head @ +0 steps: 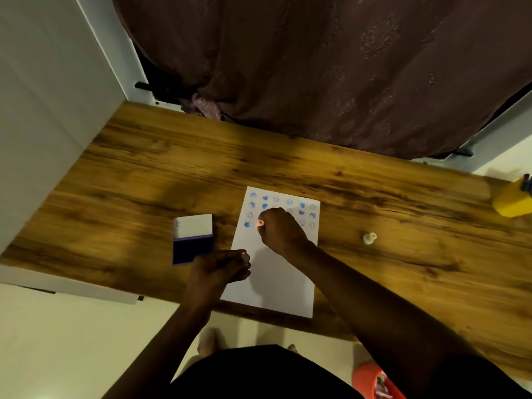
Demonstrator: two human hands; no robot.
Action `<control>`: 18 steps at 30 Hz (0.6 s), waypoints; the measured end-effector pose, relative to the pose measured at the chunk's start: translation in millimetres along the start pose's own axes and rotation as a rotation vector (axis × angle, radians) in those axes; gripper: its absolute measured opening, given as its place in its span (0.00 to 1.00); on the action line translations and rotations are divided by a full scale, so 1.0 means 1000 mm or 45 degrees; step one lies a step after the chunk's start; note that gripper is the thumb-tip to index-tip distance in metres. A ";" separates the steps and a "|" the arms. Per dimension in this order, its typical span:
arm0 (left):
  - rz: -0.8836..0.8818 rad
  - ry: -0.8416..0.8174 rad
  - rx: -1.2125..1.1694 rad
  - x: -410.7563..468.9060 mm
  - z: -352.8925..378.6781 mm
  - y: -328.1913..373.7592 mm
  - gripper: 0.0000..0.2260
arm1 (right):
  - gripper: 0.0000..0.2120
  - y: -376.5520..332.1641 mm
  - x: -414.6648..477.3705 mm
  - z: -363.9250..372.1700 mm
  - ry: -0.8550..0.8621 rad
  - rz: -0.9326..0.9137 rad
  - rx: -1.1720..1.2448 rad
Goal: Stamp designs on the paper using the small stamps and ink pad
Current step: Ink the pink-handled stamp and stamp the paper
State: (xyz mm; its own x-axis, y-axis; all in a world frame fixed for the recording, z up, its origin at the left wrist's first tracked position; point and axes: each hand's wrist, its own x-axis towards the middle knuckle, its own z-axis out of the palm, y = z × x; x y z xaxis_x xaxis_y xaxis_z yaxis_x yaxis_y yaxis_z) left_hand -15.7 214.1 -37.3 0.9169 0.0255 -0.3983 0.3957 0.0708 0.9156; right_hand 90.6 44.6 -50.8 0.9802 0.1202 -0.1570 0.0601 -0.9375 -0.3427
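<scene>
A white paper [273, 277] lies on the wooden table [129, 174], its upper part covered with several blue stamped faces and hearts. My right hand [280, 230] is closed around a small pink stamp [260, 224] and presses it on the paper's left side, in the fourth row. My left hand [221, 267] rests on the paper's left edge with fingers curled; whether it holds something I cannot tell. The open ink pad [192, 250] with its white lid [193, 226] flipped back sits just left of the paper. A small pale stamp [369, 238] stands alone to the right.
A yellow holder [511, 201] with pens stands at the table's right end. A dark curtain [331, 67] hangs behind the table. A white wall panel [43, 110] borders the left. An orange container [377, 383] sits on the floor at lower right.
</scene>
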 end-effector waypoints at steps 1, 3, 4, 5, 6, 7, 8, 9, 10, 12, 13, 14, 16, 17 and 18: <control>-0.001 0.000 0.000 0.001 -0.001 -0.001 0.04 | 0.16 -0.001 0.000 0.001 0.003 0.018 -0.003; 0.002 -0.008 -0.002 0.003 -0.001 -0.001 0.04 | 0.17 -0.005 0.001 0.002 -0.010 0.056 -0.021; 0.005 -0.009 -0.004 0.004 -0.001 -0.001 0.04 | 0.17 -0.006 0.001 0.003 -0.017 0.066 -0.032; 0.009 -0.007 -0.005 0.005 -0.002 -0.001 0.04 | 0.17 -0.008 0.001 0.004 -0.016 0.068 -0.047; 0.014 -0.005 -0.009 0.005 -0.002 -0.001 0.04 | 0.17 -0.009 0.001 0.004 -0.009 0.062 -0.065; 0.021 0.000 -0.012 0.006 -0.003 0.000 0.04 | 0.16 -0.010 0.001 0.005 -0.004 0.055 -0.082; 0.027 0.002 -0.015 0.006 -0.003 0.000 0.04 | 0.16 -0.010 0.001 0.005 -0.002 0.051 -0.091; 0.036 0.004 -0.019 0.006 -0.004 0.001 0.04 | 0.16 -0.010 0.001 0.005 -0.002 0.051 -0.092; 0.047 0.005 -0.026 0.005 -0.004 0.003 0.04 | 0.17 -0.010 0.000 0.004 -0.004 0.053 -0.085; 0.071 0.007 -0.047 0.003 -0.005 0.008 0.05 | 0.17 -0.010 0.001 0.003 -0.001 0.058 -0.064; 0.085 0.009 -0.057 0.002 -0.005 0.010 0.06 | 0.17 -0.009 0.002 0.002 0.005 0.062 -0.051; 0.101 0.009 -0.061 0.002 -0.006 0.013 0.07 | 0.17 -0.008 0.003 0.001 0.009 0.070 -0.025; 0.145 0.015 -0.073 0.001 -0.006 0.017 0.08 | 0.15 -0.003 0.005 -0.003 -0.007 0.098 0.057; 0.168 0.019 -0.081 0.000 -0.007 0.019 0.08 | 0.14 0.000 0.007 -0.007 -0.020 0.116 0.115; 0.186 0.016 -0.089 0.000 -0.007 0.021 0.08 | 0.13 0.003 0.009 -0.010 -0.026 0.136 0.193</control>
State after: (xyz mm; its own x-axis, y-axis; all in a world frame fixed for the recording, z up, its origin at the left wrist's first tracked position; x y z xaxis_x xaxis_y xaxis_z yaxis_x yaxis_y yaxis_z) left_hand -7.7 222.8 -18.2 0.9636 0.0528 -0.2620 0.2531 0.1347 0.9580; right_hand 101.7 39.6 -43.7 0.9754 0.0306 -0.2182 -0.0748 -0.8856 -0.4584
